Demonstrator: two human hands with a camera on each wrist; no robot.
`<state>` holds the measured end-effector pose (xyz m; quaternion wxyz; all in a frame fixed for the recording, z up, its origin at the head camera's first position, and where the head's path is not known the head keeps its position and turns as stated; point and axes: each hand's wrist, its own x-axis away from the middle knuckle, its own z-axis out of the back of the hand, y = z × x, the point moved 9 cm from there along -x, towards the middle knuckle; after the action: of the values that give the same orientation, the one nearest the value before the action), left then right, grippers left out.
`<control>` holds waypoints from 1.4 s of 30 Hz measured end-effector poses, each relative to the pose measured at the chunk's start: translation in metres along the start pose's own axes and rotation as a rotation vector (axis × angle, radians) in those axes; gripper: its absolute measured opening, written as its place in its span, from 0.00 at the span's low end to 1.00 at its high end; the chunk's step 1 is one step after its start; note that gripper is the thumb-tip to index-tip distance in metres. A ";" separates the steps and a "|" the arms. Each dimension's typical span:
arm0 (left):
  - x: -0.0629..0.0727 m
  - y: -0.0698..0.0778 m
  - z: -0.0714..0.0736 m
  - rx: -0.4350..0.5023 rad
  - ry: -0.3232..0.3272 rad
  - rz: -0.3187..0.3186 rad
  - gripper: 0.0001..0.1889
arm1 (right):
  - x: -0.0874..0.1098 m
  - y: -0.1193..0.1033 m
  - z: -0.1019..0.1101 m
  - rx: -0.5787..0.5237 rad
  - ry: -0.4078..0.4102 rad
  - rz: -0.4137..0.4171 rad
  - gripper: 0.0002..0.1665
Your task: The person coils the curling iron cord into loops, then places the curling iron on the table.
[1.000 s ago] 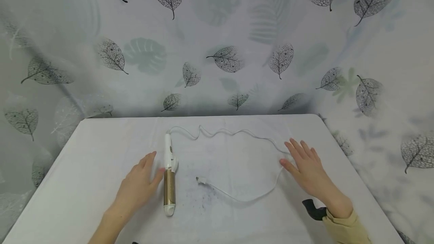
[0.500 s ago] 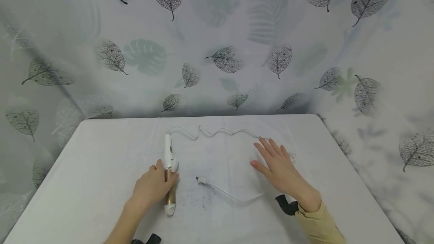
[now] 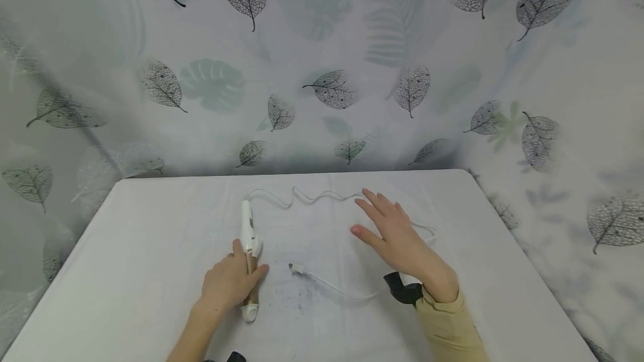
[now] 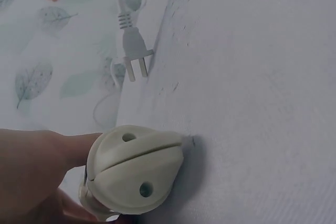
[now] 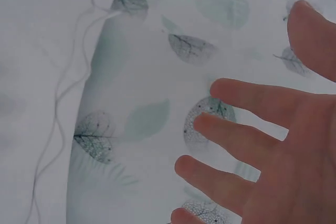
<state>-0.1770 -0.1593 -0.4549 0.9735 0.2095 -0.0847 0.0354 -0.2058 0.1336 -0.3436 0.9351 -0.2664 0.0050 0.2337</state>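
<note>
A curling iron [image 3: 247,222] with a white handle and gold barrel lies on the white table, its tip towards me. My left hand [image 3: 228,282] grips it across the barrel, thumb on the right side. The left wrist view shows the iron's white tip [image 4: 137,169] end-on, with the thumb and fingers behind it. Spread fingers mark my right hand [image 3: 394,242], held over the right part of the white cord [image 3: 314,200] and hiding a stretch of it. The cord's two-pin plug [image 3: 298,268] lies between the hands.
The white table [image 3: 151,228] has dark specks near the plug. A leaf-printed curtain [image 3: 322,122] stands behind the table and along both sides. Black straps or mounts [image 3: 402,288] show at the wrists.
My left hand has moved right onto the curling iron and taken hold of its barrel. My right hand has moved left over the cord, fingers still extended.
</note>
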 end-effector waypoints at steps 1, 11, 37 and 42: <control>0.000 0.000 -0.001 0.002 0.001 0.003 0.48 | 0.000 -0.001 0.004 -0.014 0.009 -0.001 0.37; 0.002 0.004 -0.002 0.005 0.014 -0.008 0.37 | 0.006 -0.004 0.007 -0.070 0.025 0.015 0.36; 0.013 0.038 0.049 0.078 0.033 -0.223 0.28 | -0.002 0.000 -0.003 -0.129 -0.063 -0.021 0.40; 0.018 0.045 0.058 0.078 0.028 -0.254 0.29 | -0.003 0.001 -0.006 -0.144 -0.052 -0.042 0.40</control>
<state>-0.1732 -0.1418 -0.3815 0.9623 0.2558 -0.0423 -0.0819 -0.2084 0.1302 -0.3488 0.9181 -0.3266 -0.0417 0.2207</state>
